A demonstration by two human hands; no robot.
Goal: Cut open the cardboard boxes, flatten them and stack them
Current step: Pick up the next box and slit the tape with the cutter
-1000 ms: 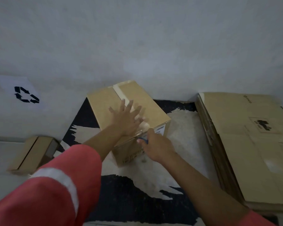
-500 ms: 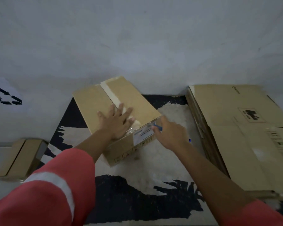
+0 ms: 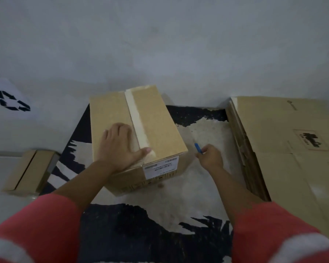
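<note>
**A:** Which step is this, and how should it go?

**B:** Slitting the seam, I'd judge. Nearest are the red sleeves (image 3: 36,224), then the black-and-white floor mat (image 3: 133,230). Above the mat, the right hand (image 3: 210,157) pinches a slim blue cutter (image 3: 198,148), fingers curled round it. It sits just beside the box's right side without touching it. The blade is too small to make out. The left hand (image 3: 120,147) lies palm-down, fingers laid flat, on the lid of the sealed cardboard box (image 3: 158,118), which stands on the mat. Its thumb reaches onto the tape strip (image 3: 137,120).

**A:** What would make the cut clean?

**B:** Get that thumb off the seam first. Start above the white label (image 3: 160,167), keep the cut shallow, and run it along the tape away from the body. Press down so the box can't skid.

**A:** And the materials?

**B:** Matte brown board with crisp square edges, and pale, papery-looking tape down the middle of the lid. The mat looks worn and patchy. To the right lies a stack of flattened cartons (image 3: 283,149), its layered edges ragged. A small cardboard box (image 3: 29,171) sits to the left. Behind it all is a plain grey wall (image 3: 160,44) with a recycling sign (image 3: 11,103).
</note>
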